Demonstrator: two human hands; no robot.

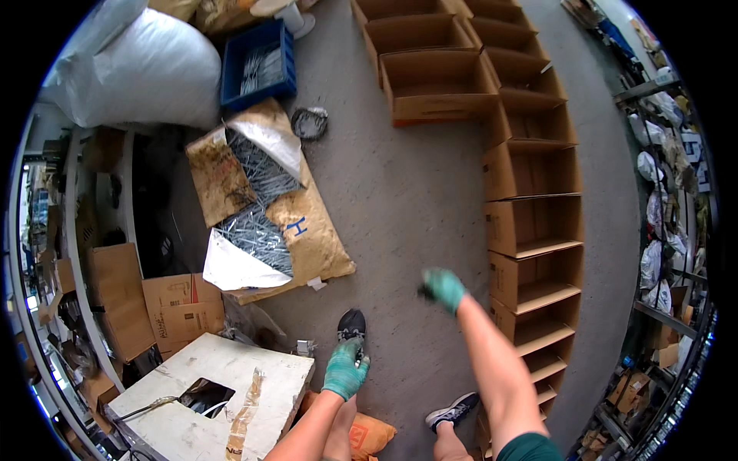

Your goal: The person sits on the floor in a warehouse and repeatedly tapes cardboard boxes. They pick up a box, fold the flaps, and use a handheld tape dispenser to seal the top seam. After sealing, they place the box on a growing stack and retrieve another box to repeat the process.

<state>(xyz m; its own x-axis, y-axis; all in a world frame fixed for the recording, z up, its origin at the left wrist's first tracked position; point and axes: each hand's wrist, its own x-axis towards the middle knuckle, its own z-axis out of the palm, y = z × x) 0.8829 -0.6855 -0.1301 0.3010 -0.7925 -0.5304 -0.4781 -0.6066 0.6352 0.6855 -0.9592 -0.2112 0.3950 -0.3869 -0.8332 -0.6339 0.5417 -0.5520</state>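
Observation:
Both my hands wear green gloves. Low in the middle, above my dark shoe, my left hand [346, 372] has its fingers curled together; something small may be in them, too little shown to name. Farther right, my right hand [443, 290] is smeared by motion, with a dark patch at its fingertips that could be glove or object. It hovers over the grey floor, left of a long row of open cardboard boxes [501, 223]. To the left of both hands lies a torn brown sack [319, 242], spilling many thin silvery metal pieces [257, 242].
A blue crate [289, 65] of metal pieces and a big white sack [157, 73] stand at the far left. Near them lies a dark round coil [309, 123]. A white-topped table [280, 365] is near left, an orange bag [374, 436] beside it. Cluttered shelving [663, 315] lines the right.

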